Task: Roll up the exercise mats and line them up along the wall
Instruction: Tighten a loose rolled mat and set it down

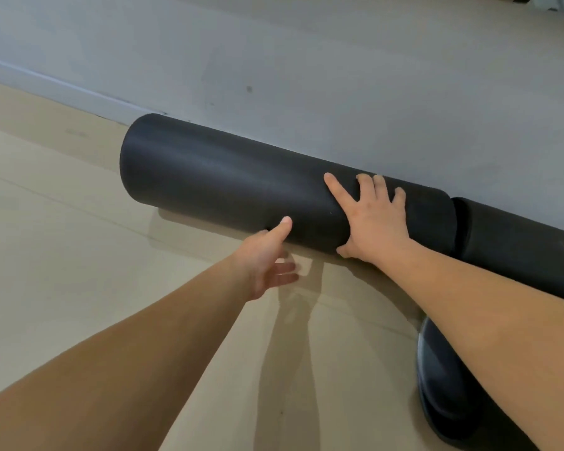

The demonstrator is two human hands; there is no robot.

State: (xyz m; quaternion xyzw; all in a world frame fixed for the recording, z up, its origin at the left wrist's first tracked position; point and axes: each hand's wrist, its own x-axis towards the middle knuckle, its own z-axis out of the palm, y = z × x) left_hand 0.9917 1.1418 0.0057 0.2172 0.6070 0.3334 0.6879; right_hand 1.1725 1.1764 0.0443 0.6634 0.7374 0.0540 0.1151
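Note:
A black rolled-up exercise mat lies on the floor against the grey wall. My right hand rests flat on top of its right part, fingers spread. My left hand is at the roll's lower front edge, thumb touching the mat and the other fingers straight near the floor. A second black rolled mat lies end to end with the first, further right along the wall, partly behind my right forearm.
The beige floor stretches to the left and toward me. A dark rounded object, maybe a shoe, sits at the lower right under my right arm. A white baseboard runs along the wall's foot.

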